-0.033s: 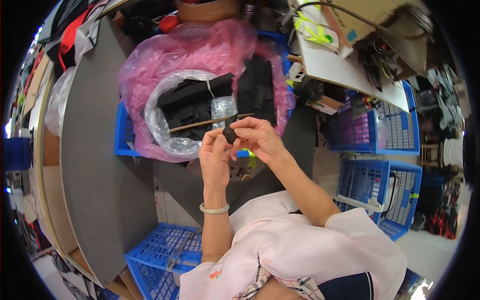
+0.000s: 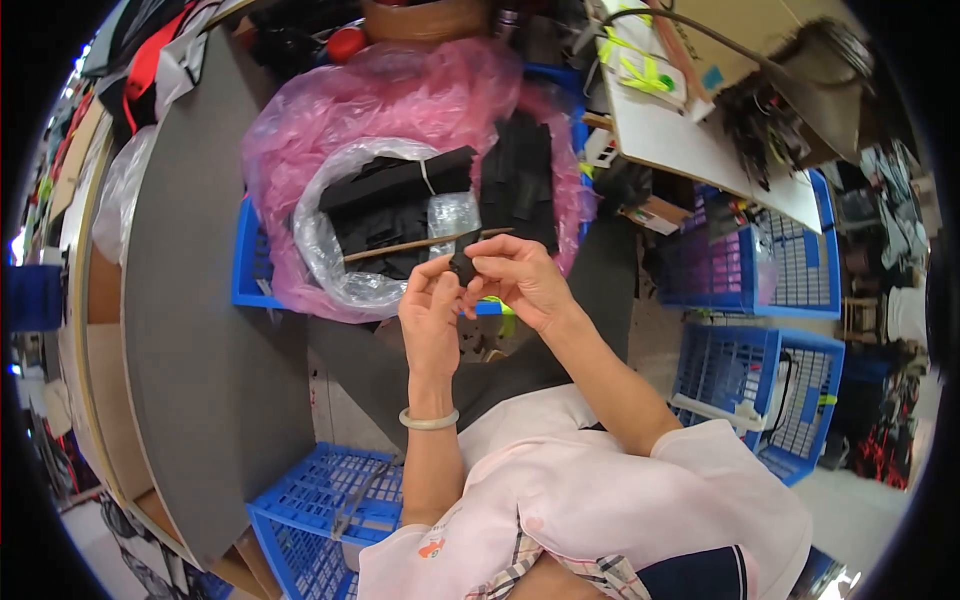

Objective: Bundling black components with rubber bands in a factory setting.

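Note:
Between my two hands is a small black piece of fabric [image 2: 462, 267], pinched at its edges. The fingertips and thumb of my left hand [image 2: 430, 315] close on its left side, and my right hand [image 2: 522, 285] grips it from the right. Just beyond them lies a thin wooden stick [image 2: 400, 246], across a clear plastic bag [image 2: 318, 215] holding black fabric pieces [image 2: 385, 225]. A folded black bundle [image 2: 400, 182] in that bag has a pale tie round it. More black strips [image 2: 518, 170] lie to the right, inside a pink plastic bag [image 2: 390, 95].
The bags sit in a blue crate [image 2: 250, 255] in front of me. A grey board [image 2: 205, 300] stands at left. Further blue crates lie at lower left [image 2: 325, 500] and right [image 2: 730, 370]. A white table [image 2: 690, 145] at upper right bears dark cords and yellow-green strips.
The view has shifted very slightly, so the bags and crates sit a little further right. Both hands keep their hold on the black fabric piece.

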